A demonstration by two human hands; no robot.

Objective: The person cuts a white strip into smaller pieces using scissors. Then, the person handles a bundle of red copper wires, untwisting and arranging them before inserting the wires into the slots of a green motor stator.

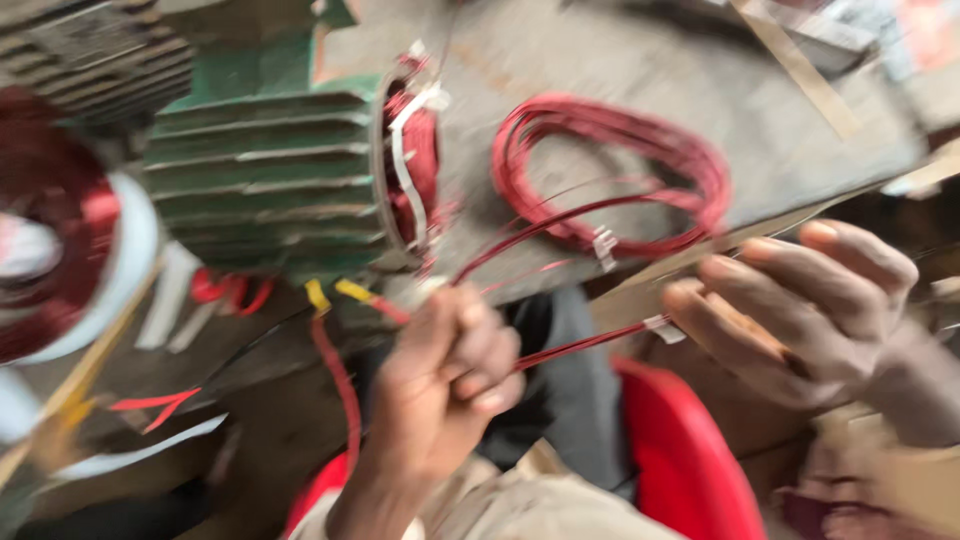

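left grip (450,365) closed on red wire (570,350) — right grip (800,310) loosely curled, holding it too.

glossy red enamelled wire coil (610,170), matt green ribbed metal motor housing (265,170)

The whole view is blurred by motion. The round red-and-white wound part (50,230) is cut off by the left edge.
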